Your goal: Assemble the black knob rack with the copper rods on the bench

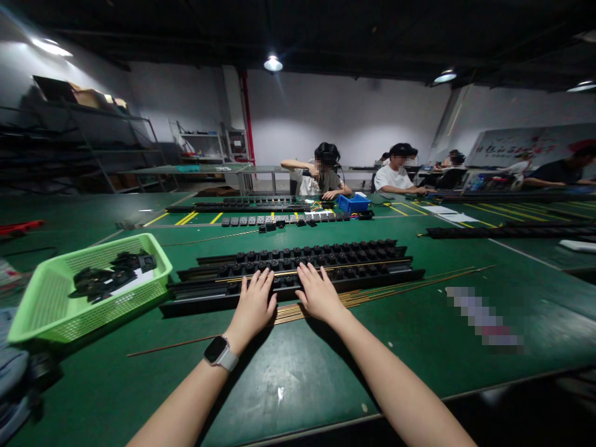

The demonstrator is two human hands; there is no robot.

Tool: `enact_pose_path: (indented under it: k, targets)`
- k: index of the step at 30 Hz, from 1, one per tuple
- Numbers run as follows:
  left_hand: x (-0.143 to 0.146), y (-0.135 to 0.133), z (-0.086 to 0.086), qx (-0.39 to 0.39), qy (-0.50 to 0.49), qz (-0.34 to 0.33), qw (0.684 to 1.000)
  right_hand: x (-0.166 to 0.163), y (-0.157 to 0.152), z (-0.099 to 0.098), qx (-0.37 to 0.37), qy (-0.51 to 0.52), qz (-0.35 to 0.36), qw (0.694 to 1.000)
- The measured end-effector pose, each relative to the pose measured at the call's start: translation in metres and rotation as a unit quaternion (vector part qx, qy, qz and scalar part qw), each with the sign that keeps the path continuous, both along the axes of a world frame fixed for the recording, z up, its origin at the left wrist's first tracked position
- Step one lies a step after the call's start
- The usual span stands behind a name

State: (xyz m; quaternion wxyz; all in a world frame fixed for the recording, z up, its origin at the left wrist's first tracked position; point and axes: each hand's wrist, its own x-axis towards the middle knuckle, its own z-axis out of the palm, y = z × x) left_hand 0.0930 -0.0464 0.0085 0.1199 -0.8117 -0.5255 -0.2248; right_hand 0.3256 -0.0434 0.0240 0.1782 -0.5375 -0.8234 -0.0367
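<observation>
Side by side, my left hand (252, 303) and my right hand (320, 293) lie on the nearest of several long black rails (298, 248). Their fingers are stretched out and slightly apart, touching a thin brass-coloured rod (372, 265) that runs lengthwise along the rails. Rows of small black socket-like modules (349, 256) sit in the rails. What lies under my palms and fingertips is partly hidden. Closer to me, a bundle of loose brass-coloured rods (347, 300) rests on the green table (298, 385), passing beneath my wrists. My left wrist wears a watch (216, 350).
At left stands a light green basket (93, 320) holding black parts (109, 273). Farther back are a row of grey modules (261, 220), a blue bin (354, 203) and another black rail (512, 231). Co-workers (321, 177) sit across the table. The table's front edge runs below my right arm.
</observation>
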Motion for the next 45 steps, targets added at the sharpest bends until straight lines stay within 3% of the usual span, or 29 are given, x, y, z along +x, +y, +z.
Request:
enact_pose_path:
  k: [30,34,39,45]
  targets:
    - [-0.002,0.002,-0.003,0.009,-0.009,0.001,1.000,0.033,-0.006,0.016,-0.078,-0.046,-0.058,0.994]
    - [-0.001,0.002,-0.004,0.010,-0.010,-0.001,1.000,0.031,-0.005,0.016,-0.050,-0.033,-0.071,0.996]
    - [-0.003,0.003,-0.004,0.012,-0.004,-0.005,1.000,0.008,-0.001,0.011,0.032,-0.009,0.003,0.999]
    - [-0.003,0.002,-0.005,0.017,-0.001,-0.006,1.000,-0.009,0.000,0.002,0.021,-0.023,0.047,0.998]
